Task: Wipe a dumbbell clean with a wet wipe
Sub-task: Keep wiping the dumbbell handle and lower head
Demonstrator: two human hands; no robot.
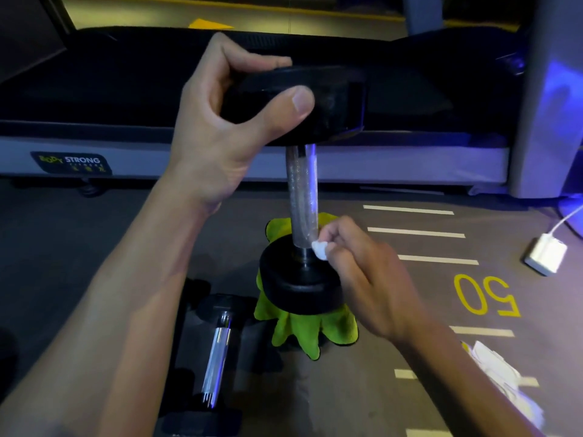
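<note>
A black dumbbell (301, 190) with a silver knurled handle stands upright on a green cloth (310, 326) on the floor. My left hand (220, 121) grips its upper head from the left, thumb across the front. My right hand (369, 275) pinches a small white wet wipe (320, 249) against the base of the handle, just above the lower head.
A second dumbbell (217, 354) lies on the floor at lower left. A treadmill (94, 159) runs across the back. A white charger (545, 253) with cable lies at right. Crumpled white wipes (501, 373) sit at lower right, by floor markings and a yellow "50".
</note>
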